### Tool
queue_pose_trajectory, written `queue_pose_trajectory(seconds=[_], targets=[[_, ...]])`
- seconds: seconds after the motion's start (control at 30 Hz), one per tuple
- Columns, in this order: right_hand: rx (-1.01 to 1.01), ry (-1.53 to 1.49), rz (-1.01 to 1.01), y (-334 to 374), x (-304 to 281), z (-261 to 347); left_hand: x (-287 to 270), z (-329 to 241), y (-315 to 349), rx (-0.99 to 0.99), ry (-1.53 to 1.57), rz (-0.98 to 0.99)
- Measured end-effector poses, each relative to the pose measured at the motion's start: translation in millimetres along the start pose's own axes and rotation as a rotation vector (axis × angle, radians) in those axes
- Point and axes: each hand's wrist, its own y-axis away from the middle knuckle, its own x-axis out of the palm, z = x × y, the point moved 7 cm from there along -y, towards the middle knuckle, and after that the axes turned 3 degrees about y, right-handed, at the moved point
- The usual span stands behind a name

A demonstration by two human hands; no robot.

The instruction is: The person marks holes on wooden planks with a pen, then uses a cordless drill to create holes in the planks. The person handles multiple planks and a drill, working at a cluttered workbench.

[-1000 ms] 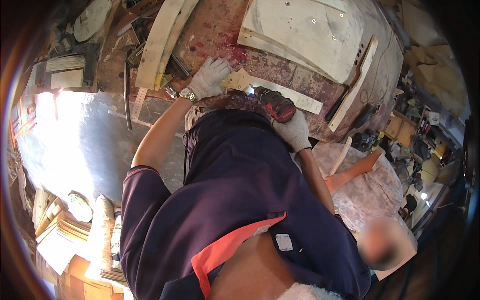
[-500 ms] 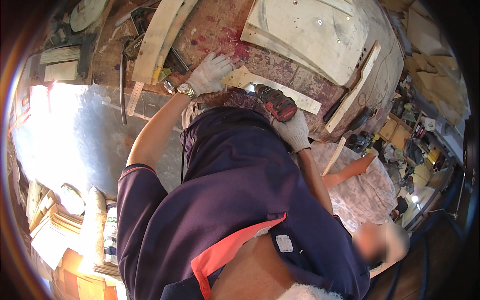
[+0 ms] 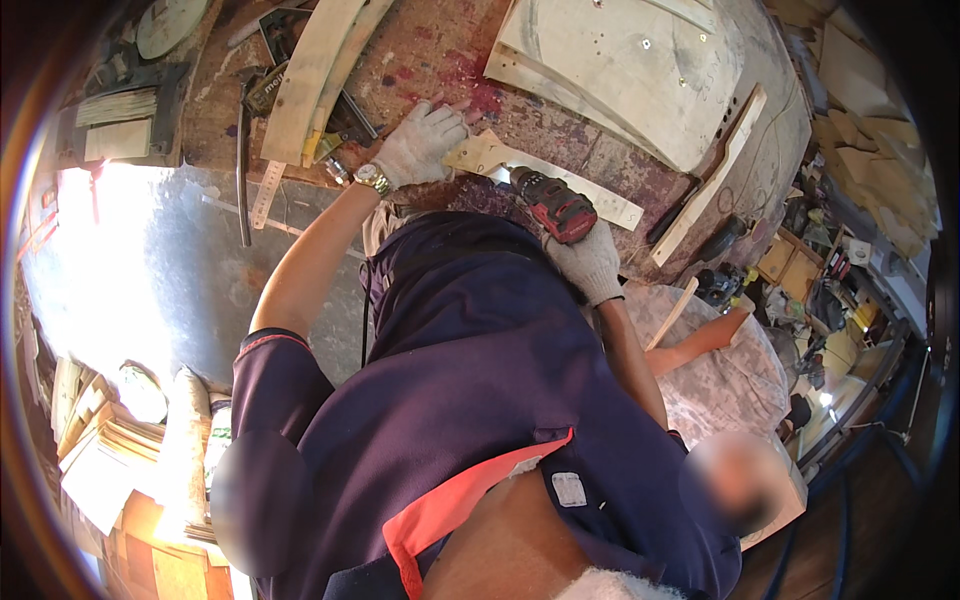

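Note:
My right hand [image 3: 588, 262], in a pale knit glove, grips a red and black cordless drill [image 3: 556, 208]. The drill's tip meets a narrow pale wooden strip [image 3: 610, 203] near the bench's front edge, and a small bright light falls on the wood there. At the strip's left end lies my left hand [image 3: 422, 147], also gloved, with fingers stretched out over the bench. Its palm side is hidden, so how firmly it presses the strip cannot be seen. A few dark holes or marks show on the strip's left part.
Curved wooden pieces [image 3: 312, 85] and a metal clamp [image 3: 337, 170] lie left of my hands. Beyond, a large pale board [image 3: 620, 75] rests on the stained bench [image 3: 420, 60]. A notched wooden piece [image 3: 712, 180] and dark-handled tools lie right. Another person's arm [image 3: 700, 340] is close by.
My hands, the drill and the strip stay in nearly the same place. The other person's head at the lower right has shifted slightly left.

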Motion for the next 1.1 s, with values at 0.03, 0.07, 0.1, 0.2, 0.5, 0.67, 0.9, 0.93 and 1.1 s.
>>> queue_pose_trajectory(seconds=[0.03,0.07,0.1,0.2,0.5,0.67,0.9,0.93,1.1], targets=[[0.033,0.005,0.004,0.2,0.9,-0.5,0.2,0.3,0.0,0.001,-0.004,-0.007],[0.067,0.011,0.008,0.2,1.4,-1.1,2.4,1.2,-0.1,-0.005,0.004,0.010],[0.029,0.066,0.027,-0.6,2.6,3.3,4.8,2.2,-0.3,-0.009,0.013,0.027],[-0.056,0.173,0.051,-4.1,1.2,13.2,5.6,2.3,-0.6,0.010,0.022,-0.012],[-0.078,0.198,0.040,-6.0,-3.1,21.5,5.6,2.2,0.4,0.011,0.016,-0.044],[-0.071,0.199,0.056,-7.2,-1.3,17.7,7.2,3.4,0.7,-0.001,0.032,-0.018],[-0.084,0.218,0.064,-6.3,-5.3,21.9,7.8,3.7,1.6,0.038,0.034,-0.091],[-0.093,0.214,0.047,-5.8,-6.8,23.3,8.2,3.9,1.7,0.039,0.039,-0.095],[-0.088,0.199,0.065,-6.9,-5.7,23.5,7.4,3.9,0.9,0.031,0.033,-0.089]])
